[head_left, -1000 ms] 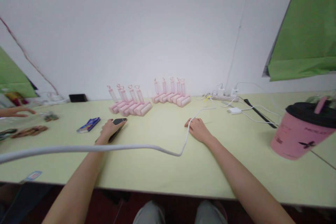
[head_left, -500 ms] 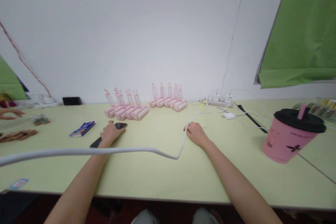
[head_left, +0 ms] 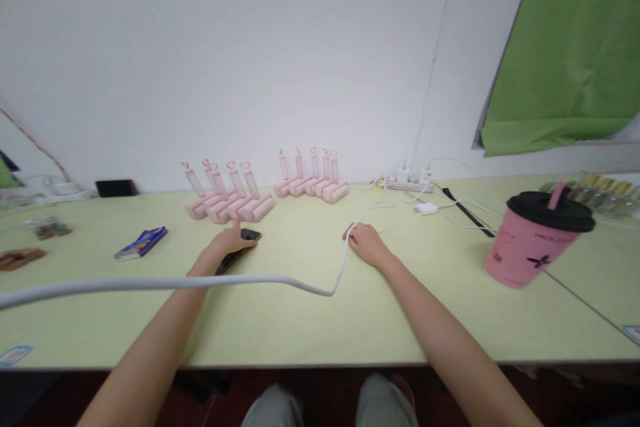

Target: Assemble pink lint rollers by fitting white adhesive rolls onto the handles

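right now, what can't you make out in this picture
- Middle of the dark phone: head view, covered by the left hand.
- Whatever may lie under the right hand: head view, hidden by the hand itself.
- Contents of the pink cup: head view, hidden by its wall and black lid.
- Print on the blue packet: head view, too small and blurred.
- Rest of the brown item: head view, cut off by the left edge.
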`<state>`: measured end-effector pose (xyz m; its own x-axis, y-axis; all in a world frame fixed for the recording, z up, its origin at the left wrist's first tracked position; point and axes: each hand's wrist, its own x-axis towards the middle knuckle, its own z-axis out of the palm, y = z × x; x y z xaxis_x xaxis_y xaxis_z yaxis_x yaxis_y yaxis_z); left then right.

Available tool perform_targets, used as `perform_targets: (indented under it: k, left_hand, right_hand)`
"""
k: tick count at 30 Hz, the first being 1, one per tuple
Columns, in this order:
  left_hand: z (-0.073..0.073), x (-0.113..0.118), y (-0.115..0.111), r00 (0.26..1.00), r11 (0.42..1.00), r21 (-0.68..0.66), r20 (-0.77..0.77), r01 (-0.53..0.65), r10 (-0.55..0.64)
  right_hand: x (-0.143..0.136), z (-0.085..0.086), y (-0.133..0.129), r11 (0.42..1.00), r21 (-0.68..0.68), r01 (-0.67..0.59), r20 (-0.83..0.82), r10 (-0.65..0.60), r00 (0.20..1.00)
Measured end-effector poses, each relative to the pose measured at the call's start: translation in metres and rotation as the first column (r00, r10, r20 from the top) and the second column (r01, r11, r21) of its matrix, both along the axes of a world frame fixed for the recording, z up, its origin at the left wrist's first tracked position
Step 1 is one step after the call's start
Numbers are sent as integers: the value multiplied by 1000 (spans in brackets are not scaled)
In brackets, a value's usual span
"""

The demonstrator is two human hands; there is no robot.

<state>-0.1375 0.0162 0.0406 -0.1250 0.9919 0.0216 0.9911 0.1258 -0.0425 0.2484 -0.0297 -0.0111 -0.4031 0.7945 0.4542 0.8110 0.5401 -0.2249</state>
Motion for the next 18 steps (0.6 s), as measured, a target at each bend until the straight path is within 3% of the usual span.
perform_targets:
  k: [5, 13, 18]
  left_hand:
    - [5, 1, -1, 998, 996, 71, -34, 61, -59]
    - [5, 10, -11, 998, 966, 254, -36, -44, 55]
    - [4, 15, -9, 990, 958, 258, -22, -129, 140]
  right_hand:
    - [0, 0, 1, 1000, -7, 7, -2, -7, 1000]
    - [-2, 1, 2, 998, 55, 7, -37, -5, 999]
    - [-3, 6, -1, 998, 59, 0, -58, 3, 998]
